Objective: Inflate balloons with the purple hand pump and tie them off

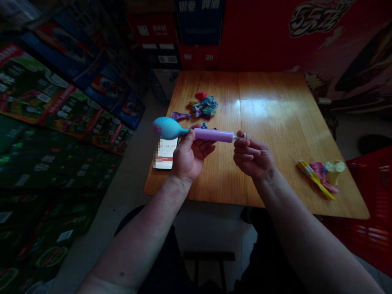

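A purple balloon pump lies level between my two hands above the table. On its left end sits a partly inflated blue balloon with a pink print at its tip. My left hand pinches the balloon's neck at the pump's nozzle, the other fingers curled below the barrel. At the opposite end, my right hand grips the white pull handle, with a short piece of the rod showing. Under the balloon, a lit phone rests on the table, partly hidden by my left hand.
Several limp balloons are heaped on the wooden table toward the back left. More flat balloons lie at the right. Stacked cartons line the left side, and a red crate stands beside the right edge.
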The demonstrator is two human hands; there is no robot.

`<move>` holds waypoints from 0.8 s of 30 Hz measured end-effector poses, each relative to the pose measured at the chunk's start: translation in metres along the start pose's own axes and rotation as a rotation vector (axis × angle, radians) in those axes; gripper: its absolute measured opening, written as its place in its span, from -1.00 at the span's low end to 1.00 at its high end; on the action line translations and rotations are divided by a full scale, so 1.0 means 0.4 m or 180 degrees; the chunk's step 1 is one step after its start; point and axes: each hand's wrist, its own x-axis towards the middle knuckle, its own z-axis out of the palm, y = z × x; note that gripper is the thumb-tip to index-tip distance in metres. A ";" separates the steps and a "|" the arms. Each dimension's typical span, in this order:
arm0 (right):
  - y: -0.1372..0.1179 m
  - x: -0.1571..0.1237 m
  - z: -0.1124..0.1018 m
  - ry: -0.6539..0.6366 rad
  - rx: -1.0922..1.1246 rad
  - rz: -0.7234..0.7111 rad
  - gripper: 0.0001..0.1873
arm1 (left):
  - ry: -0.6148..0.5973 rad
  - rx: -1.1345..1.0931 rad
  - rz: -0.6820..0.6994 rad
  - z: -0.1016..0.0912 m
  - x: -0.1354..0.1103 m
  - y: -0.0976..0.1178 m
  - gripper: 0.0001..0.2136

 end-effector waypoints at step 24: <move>-0.007 -0.005 0.012 0.0099 -0.0230 0.0041 -0.70 | 0.0218 0.0131 0.0009 0.003 0.006 0.004 -0.63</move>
